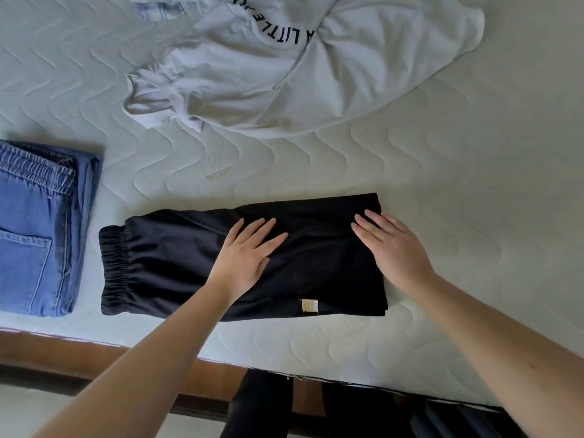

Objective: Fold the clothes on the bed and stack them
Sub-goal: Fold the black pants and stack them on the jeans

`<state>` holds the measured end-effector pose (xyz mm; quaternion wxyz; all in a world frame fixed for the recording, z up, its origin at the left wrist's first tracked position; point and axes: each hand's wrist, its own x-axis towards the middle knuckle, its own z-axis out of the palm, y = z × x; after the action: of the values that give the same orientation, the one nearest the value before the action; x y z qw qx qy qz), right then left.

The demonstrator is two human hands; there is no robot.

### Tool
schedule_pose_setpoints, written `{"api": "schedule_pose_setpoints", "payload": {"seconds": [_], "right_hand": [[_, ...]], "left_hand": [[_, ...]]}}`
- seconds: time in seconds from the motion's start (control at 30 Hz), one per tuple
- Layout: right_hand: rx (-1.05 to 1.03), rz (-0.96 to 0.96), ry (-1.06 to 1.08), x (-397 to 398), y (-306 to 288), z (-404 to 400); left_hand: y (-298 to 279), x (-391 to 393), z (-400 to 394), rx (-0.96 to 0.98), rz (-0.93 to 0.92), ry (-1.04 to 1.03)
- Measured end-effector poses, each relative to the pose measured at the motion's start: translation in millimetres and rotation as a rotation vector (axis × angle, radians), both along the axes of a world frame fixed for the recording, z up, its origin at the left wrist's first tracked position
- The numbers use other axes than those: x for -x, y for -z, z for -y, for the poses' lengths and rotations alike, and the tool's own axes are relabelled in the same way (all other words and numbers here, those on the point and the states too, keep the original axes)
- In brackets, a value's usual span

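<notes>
my left hand (245,256) and right hand (390,245) rest flat, fingers straight and slightly spread, on folded black trousers (177,260); folded jeans (34,235) lie beside them.

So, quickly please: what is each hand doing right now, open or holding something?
Left hand: open, flat on the black trousers.
Right hand: open, flat on the same trousers, holding nothing.
</notes>
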<state>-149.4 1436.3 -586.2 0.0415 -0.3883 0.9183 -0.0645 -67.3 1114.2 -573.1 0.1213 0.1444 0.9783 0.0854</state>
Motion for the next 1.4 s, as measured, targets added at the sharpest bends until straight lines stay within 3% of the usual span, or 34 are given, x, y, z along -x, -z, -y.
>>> {"api": "schedule_pose_setpoints", "payload": {"seconds": [0.4,0.53,0.63,0.8,0.9,1.07,1.17,1.3,1.4], "right_hand": [[-0.102,0.107,0.165,-42,-11,16],[-0.07,0.115,0.286,-49,-20,31],[0.015,0.124,0.338,-41,-22,62],[0.031,0.212,0.377,-21,-8,130],[-0.091,0.284,0.37,-21,13,134],[-0.184,0.207,0.344,-20,29,75],[-0.199,0.218,0.451,-14,25,42],[-0.185,0.314,0.587,-9,12,16],[0.003,0.318,0.75,-15,-3,13]], "left_hand": [[10,-20,7,0.031,-0.07,0.073],[7,-21,7,-0.185,-0.198,0.05],[4,-4,-1,-0.275,-0.264,-0.125],[13,18,-34,-0.066,-0.037,-0.471],[31,10,-42,0.094,0.081,-0.417],[45,-10,-38,0.215,0.05,-0.407],[44,-15,-33,0.251,0.06,-0.39],[39,-32,-16,0.284,0.089,-0.346],[34,-39,-12,0.269,0.071,-0.294]]}}
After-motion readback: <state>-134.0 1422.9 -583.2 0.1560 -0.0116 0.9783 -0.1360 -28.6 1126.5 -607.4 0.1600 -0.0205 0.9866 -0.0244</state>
